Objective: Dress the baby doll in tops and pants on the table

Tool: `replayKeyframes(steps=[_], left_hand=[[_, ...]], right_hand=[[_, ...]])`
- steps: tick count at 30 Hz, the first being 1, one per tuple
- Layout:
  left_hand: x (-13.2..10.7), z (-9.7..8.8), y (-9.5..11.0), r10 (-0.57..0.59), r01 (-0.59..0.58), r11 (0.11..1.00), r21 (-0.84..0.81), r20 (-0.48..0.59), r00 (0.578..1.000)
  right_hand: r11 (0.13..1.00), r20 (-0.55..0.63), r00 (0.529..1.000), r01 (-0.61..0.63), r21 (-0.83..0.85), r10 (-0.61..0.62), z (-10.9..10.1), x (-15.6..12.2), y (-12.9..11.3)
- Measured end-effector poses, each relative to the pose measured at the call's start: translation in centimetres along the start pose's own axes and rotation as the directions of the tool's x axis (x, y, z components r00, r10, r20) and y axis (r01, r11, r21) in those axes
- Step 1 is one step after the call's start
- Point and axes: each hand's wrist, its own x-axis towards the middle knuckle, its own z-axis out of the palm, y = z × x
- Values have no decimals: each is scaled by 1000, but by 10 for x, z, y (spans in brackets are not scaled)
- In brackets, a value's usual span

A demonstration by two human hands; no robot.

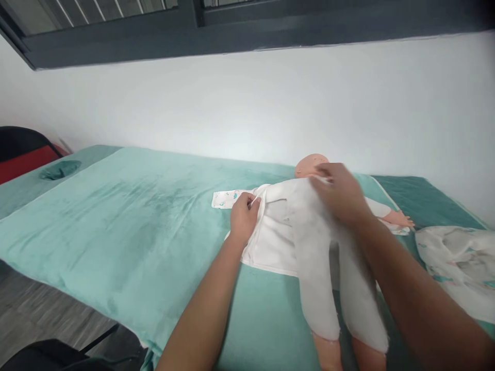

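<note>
A baby doll with a soft white body lies on its back, its bald head towards the wall. Around and under it is a white baby shirt, spread on the left side, with a printed sleeve flat on the cover. My left hand is closed, pinching the shirt's edge between thumb and fingers. Over the doll's upper chest, near the neck, my right hand is curled with white shirt cloth between its fingers; motion blurs it slightly. The doll's hand sticks out at the right.
A pale green cover lies over the bed, which has a face hole at the far left. Printed white cloth is bunched at the right. A white wall borders the back. A black-and-red chair stands at left.
</note>
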Motion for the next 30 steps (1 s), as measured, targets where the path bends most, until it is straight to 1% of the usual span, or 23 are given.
replayKeyframes(steps=[1, 2, 3, 5, 7, 10, 12, 14, 17, 18, 21, 22, 24, 27, 30], left_hand=[[-1, 0, 1, 3, -3, 1000, -4, -19, 1000], [-1, 0, 2, 5, -5, 1000, -13, -30, 1000], [-2, 0, 3, 7, -7, 1000, -25, -32, 999], [-4, 1, 6, 8, -9, 998, -55, -22, 1000], [-5, 2, 9, 6, -7, 997, -82, -11, 1000], [-6, 4, 13, 6, -8, 994, -106, -21, 1000], [-8, 6, 15, 4, -8, 993, -120, -30, 1000], [-9, 7, 17, 12, -16, 990, -137, -28, 1000], [-11, 12, 18, 31, -31, 989, -145, -1, 1000], [-12, 14, 19, 36, -35, 990, -140, 11, 999], [-14, 20, 20, 58, -53, 993, -105, 45, 997], [-14, 22, 21, 68, -64, 994, -88, 54, 996], [-15, 24, 22, 91, -87, 994, -59, 65, 994], [-18, 26, 24, 122, -119, 992, -41, 77, 990], [-19, 27, 25, 131, -129, 991, -33, 87, 988]], right_hand=[[991, -102, 986, -132, -10, 130, -8, -7, 16], [970, -150, 959, -243, 0, 240, -14, -14, 32], [945, -162, 932, -327, 19, 325, -17, -21, 46], [902, -123, 894, -429, 41, 430, -19, -33, 68], [880, -75, 877, -473, 33, 474, -18, -40, 80], [858, -32, 859, -512, -27, 511, -19, -41, 83], [844, 5, 844, -537, -18, 537, -20, -40, 83], [829, 33, 832, -554, 73, 554, -18, -41, 84], [789, 45, 827, -550, 274, 561, -12, -42, 86], [761, 65, 825, -546, 349, 562, -9, -43, 85], [631, 178, 807, -559, 539, 563, -5, -42, 80], [597, 202, 801, -564, 570, 563, -5, -42, 77], [575, 201, 801, -556, 600, 564, -7, -42, 70], [562, 186, 827, -508, 653, 531, -14, -43, 59], [527, 230, 840, -497, 689, 492, -17, -44, 53]])
